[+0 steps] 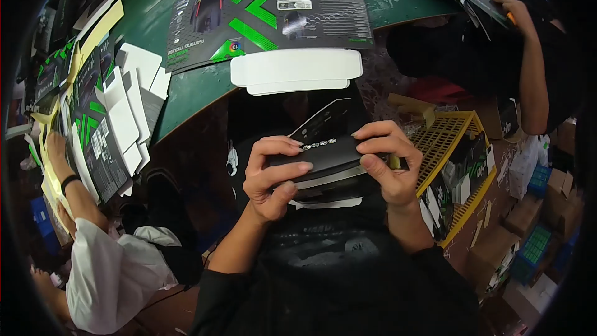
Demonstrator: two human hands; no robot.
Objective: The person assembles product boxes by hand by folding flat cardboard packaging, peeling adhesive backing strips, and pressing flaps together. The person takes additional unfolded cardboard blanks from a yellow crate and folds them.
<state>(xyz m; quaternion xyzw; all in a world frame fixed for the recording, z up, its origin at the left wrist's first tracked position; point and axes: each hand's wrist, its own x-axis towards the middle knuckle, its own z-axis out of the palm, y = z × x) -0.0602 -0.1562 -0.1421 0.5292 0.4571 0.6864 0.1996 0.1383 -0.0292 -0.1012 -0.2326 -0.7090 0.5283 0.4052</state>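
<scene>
Between my two hands, close to my chest, is a black printed cardboard box [329, 157], partly folded, with a row of small round icons on one panel. My left hand [272, 174] grips its left end, fingers on top and thumb below. At the right end, my right hand [393, 162] pinches the card between fingers and thumb. A raised flap [326, 118] tilts up from its far side. Ahead on the table lie flat gaming mouse box blanks [267, 15], black with green stripes. Their white flaps [297, 70] stick out over the table edge towards me.
A yellow plastic crate [444, 149] holding printed boxes stands on the floor at right. Stacked box blanks [102, 118] lie at left, beside a person in a white sleeve [115, 274]. Another person's hand [517, 14] works at upper right. Cardboard cartons [522, 214] sit at far right.
</scene>
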